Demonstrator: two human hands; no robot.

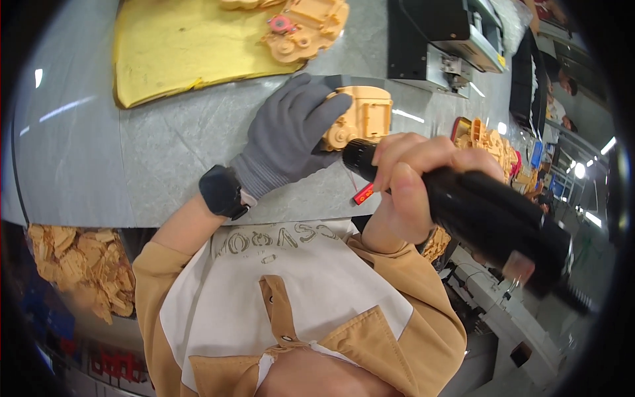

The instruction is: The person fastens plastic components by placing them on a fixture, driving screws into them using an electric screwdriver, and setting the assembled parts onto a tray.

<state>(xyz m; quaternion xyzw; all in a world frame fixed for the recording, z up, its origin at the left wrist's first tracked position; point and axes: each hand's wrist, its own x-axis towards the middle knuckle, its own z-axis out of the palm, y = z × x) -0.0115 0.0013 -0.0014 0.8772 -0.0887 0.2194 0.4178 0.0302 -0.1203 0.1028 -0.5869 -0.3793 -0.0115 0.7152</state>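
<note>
My left hand [291, 126], in a grey glove with a black watch at the wrist, is closed on an orange-yellow plastic housing [370, 111] at the table's middle. A raised rectangular frame and round bosses show on the housing. Bare fingers of my right hand [413, 178] wrap round a black electric screwdriver [499, 218] with a cable at its rear end. Its ribbed front collar [359, 157] points at the housing's lower edge. Whether the tip touches the housing is hidden. A small red stick-like piece [364, 194] lies on the table just below.
A yellow mat [192, 53] at the back left bears more orange housings [307, 30], one with a red round part. Black and metal machines [436, 46] stand at the back right. Orange parts [486, 142] lie on the right. A heap of orange parts [86, 264] sits below the table's left edge.
</note>
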